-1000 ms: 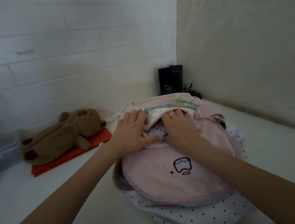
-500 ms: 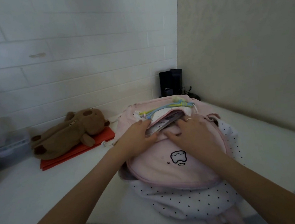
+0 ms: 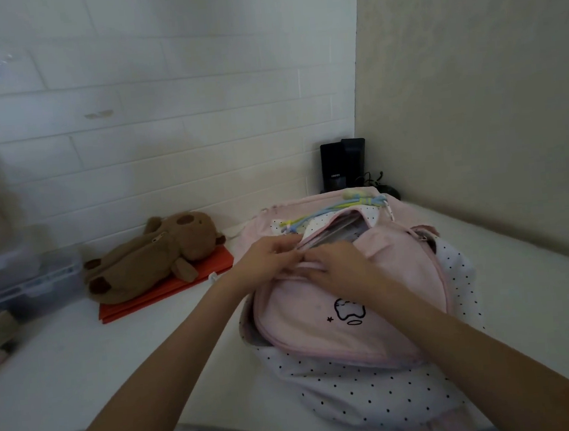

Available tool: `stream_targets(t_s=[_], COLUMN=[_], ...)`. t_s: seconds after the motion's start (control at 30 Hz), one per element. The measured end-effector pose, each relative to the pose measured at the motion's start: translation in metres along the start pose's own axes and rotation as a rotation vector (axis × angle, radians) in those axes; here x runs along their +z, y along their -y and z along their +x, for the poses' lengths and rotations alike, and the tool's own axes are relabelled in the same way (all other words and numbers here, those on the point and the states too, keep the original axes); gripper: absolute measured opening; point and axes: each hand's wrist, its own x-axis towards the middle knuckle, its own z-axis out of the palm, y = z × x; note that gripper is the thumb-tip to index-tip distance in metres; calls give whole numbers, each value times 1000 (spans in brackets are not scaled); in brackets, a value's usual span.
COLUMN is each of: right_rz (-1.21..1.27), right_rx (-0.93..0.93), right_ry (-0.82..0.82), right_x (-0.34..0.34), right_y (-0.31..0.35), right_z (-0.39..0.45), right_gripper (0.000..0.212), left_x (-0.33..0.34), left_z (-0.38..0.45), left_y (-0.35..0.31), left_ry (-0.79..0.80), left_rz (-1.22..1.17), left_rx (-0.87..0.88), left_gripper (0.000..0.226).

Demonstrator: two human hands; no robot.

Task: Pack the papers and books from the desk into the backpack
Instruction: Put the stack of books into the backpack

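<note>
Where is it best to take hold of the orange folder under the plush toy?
Probably the orange folder by its bare front-right corner, coming from the front. It lies flat, and the brown plush toy covers its back and left, so only that front edge is free.

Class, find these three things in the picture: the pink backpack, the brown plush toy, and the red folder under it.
pink backpack [image 3: 347, 316], head view, on its front flap near the printed drawing.
brown plush toy [image 3: 149, 258], head view, on its body.
red folder [image 3: 166, 294], head view, on the front edge below the toy.
</note>
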Motion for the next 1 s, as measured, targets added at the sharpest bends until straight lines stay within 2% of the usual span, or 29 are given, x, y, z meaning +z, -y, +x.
stream_targets(t_s=[0.07,0.13,0.17,0.23,0.3,0.37,0.4,0.47,0.53,0.57,0.67,0.73,0.8,0.87,0.93,1.0], right_rz=[24,71,141,340,498,608,695,1027,1347,1422,1539,1629,1441,1069,937,882], right_rx=[-32,39,122,345,564,757,852,981,1059,1079,1051,1008,1040,1038,974,941], right_ry=[-5,-31,-43,-27,-12,-84,-133,-216,-244,-237,-219,-315,-540,-727,-884,-953], right_x=[2,1,-2,-14,-24,-27,-29,-32,-39,-40,-23,-2,16,23,21,19], right_y=[-4,-3,0,7,11,11,10,4,-2,-4,1,9,9,6,7,6], right_z=[-6,-11,-12,-10,-3,6,10,18,21,22,30,39,47,52,55,57], right_gripper=[36,32,31,33,30,35,38,34,17,13,14,18,27,42,49,50], left_x=[-2,1,2,6,11,15,16,16,18,19,18,13,13,15,15,10], left_z=[0,0,-1,3,14,24,28,35,42,42,48,49,49,46,42,39], left_y=[3,8,8,3,-5,-13,-17,-21,-24,-27,-23,-19,-17,-22,-29,-33], left_ry=[7,2,-18,-103,-211,-262,-266,-203,-129,-130,-205,-262,-273,-272,-286,-255], left_rz=[21,6,-10,21,244,554,656,784,894,913,836,783,762,779,812,878], left_rx=[-4,-10,-3,21,62,59,44,75,153,173,202,213,228,260,294,286], left_gripper=[47,59,54,27,33,43,44,40,33,32,34,45,47,39,37,37])
